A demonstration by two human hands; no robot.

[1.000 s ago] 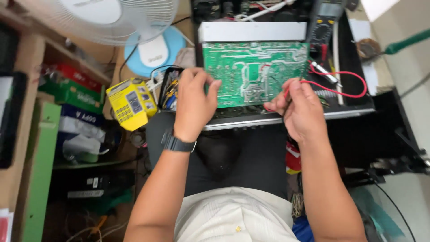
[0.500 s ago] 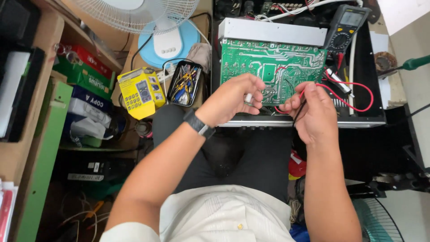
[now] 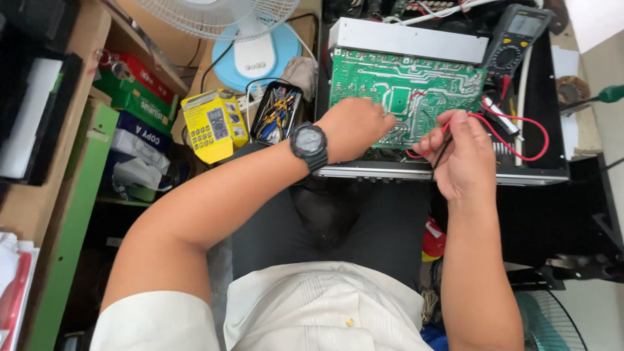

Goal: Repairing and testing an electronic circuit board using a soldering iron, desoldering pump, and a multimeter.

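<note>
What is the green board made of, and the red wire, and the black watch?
The green board looks like stiff, glossy coated board with pale metal lines and shiny solder dots. The red wire seems to have soft plastic skin: it bends in a smooth loop. The black watch looks like matte plastic or rubber, though I can't be sure. The left hand rests on the board; the right hand pinches the wire.

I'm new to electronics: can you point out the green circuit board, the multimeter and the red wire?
green circuit board (image 3: pixel 416 88), head view, bare middle of board.
multimeter (image 3: pixel 517 39), head view, its dark body between screen and dial.
red wire (image 3: pixel 536 130), head view, loop's right bend.
</note>
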